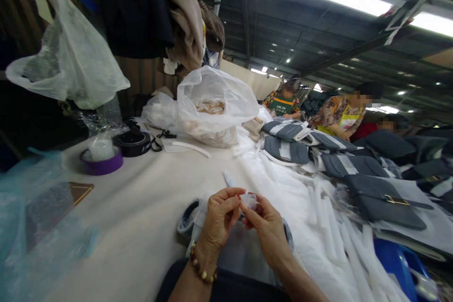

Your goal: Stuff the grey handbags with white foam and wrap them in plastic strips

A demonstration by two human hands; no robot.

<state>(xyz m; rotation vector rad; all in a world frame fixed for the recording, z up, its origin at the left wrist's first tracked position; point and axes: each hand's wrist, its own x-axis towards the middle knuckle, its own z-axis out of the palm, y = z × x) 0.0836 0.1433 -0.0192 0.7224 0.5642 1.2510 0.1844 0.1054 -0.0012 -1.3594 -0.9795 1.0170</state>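
Held between both hands, just above the table, is a small translucent white piece (250, 200), perhaps plastic film or a little bag; its kind is not clear. My left hand (221, 214) pinches its left edge with thumb and forefinger. With the fingers closed round the other side, my right hand (264, 224) holds it too. Something tiny and red shows by the left fingertips. Beneath the hands lies a dark grey item (189, 222) with white wrapping, mostly hidden by my wrists. A small pale strip (228, 179) lies just beyond my fingers.
A large white plastic bag (217, 122) stands open at the back. Purple tape (102, 163) and black tape (132, 141) lie left. Dark grey bag flaps (347, 165), a buckled piece (385, 200) and white tubes (329, 226) fill the right. Several people work beyond.
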